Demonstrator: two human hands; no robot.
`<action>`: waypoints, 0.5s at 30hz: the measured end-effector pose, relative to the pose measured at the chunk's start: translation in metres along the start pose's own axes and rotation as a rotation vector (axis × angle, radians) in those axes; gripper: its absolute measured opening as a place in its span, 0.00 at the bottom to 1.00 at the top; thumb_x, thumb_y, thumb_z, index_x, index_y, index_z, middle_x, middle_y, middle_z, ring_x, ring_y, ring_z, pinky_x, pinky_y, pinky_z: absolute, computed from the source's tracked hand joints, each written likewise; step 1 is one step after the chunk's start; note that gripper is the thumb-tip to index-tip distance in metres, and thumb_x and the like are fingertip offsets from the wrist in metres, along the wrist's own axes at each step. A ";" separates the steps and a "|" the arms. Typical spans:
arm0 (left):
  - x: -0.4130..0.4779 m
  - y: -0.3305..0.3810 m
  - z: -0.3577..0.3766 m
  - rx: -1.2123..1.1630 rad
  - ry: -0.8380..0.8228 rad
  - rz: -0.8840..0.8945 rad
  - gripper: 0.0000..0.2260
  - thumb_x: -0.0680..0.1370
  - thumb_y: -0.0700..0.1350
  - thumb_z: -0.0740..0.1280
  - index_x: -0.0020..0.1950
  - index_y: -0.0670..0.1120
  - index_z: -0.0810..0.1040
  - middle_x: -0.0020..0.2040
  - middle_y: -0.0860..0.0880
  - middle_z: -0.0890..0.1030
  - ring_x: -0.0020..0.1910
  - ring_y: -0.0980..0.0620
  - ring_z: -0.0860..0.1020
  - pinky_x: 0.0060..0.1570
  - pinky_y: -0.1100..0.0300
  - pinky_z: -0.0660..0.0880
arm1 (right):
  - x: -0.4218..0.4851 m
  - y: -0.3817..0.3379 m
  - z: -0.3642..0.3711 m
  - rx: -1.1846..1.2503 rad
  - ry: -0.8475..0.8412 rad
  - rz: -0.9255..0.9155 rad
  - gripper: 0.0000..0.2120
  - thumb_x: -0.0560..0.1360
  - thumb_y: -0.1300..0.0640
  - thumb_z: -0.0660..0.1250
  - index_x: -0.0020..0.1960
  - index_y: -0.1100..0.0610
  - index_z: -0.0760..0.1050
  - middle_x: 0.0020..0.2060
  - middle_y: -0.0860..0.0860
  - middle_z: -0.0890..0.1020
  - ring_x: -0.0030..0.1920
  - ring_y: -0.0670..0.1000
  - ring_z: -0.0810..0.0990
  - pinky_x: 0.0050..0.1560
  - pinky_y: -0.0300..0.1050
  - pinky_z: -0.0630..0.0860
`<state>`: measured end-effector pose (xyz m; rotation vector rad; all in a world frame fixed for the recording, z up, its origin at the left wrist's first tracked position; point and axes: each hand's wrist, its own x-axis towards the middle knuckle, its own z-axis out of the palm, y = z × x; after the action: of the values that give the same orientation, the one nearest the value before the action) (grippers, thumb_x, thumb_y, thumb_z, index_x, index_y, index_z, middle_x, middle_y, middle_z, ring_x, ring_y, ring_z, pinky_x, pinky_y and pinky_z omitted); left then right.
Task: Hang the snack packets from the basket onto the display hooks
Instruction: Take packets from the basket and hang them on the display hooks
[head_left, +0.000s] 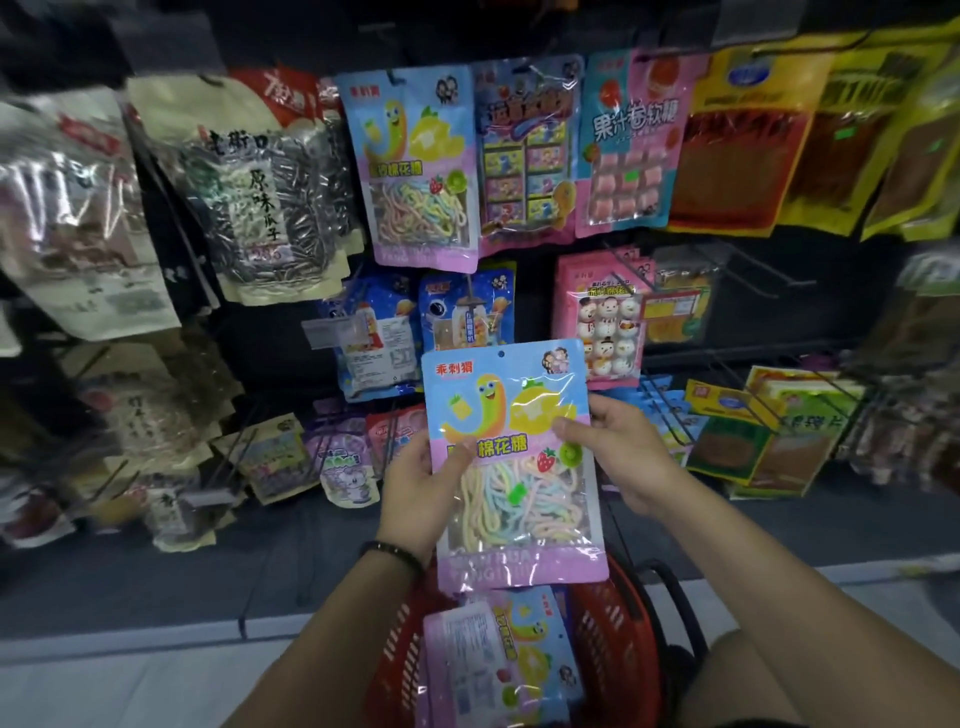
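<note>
I hold a blue and purple marshmallow rope packet upright in front of the display, face toward me, its hang hole at the top. My left hand grips its left edge and my right hand grips its right edge. Below it the red basket holds more of the same packets. A matching packet hangs on a hook in the upper row, straight above.
The dark display wall is crowded with hanging snack bags: sunflower seed bags at left, candy packets and orange-yellow bags at right. Bare hooks stick out right of the snowman packet. A pale floor lies below.
</note>
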<state>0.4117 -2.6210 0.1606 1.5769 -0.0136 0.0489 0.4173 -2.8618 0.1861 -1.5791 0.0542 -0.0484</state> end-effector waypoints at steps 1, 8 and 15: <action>0.004 0.006 -0.001 -0.007 0.019 -0.009 0.09 0.84 0.50 0.71 0.63 0.51 0.84 0.58 0.52 0.89 0.59 0.49 0.87 0.61 0.43 0.83 | 0.001 -0.005 0.002 0.007 -0.002 -0.001 0.07 0.82 0.62 0.71 0.58 0.56 0.86 0.53 0.53 0.90 0.52 0.55 0.90 0.57 0.54 0.85; 0.038 0.058 -0.008 -0.082 -0.034 -0.035 0.10 0.85 0.46 0.68 0.65 0.48 0.83 0.59 0.51 0.89 0.59 0.46 0.87 0.59 0.46 0.84 | 0.030 -0.065 0.003 -0.097 -0.007 -0.153 0.08 0.80 0.60 0.74 0.58 0.56 0.85 0.50 0.49 0.91 0.51 0.53 0.90 0.50 0.48 0.87; 0.083 0.128 -0.022 -0.095 -0.015 0.076 0.09 0.84 0.46 0.71 0.63 0.46 0.85 0.58 0.47 0.89 0.61 0.42 0.86 0.67 0.40 0.80 | 0.073 -0.134 0.018 -0.174 0.051 -0.293 0.05 0.83 0.53 0.72 0.54 0.51 0.87 0.48 0.47 0.91 0.49 0.51 0.90 0.56 0.58 0.86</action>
<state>0.4893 -2.5982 0.2916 1.4815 -0.0863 0.0943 0.4921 -2.8473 0.3193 -1.7498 -0.1367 -0.3204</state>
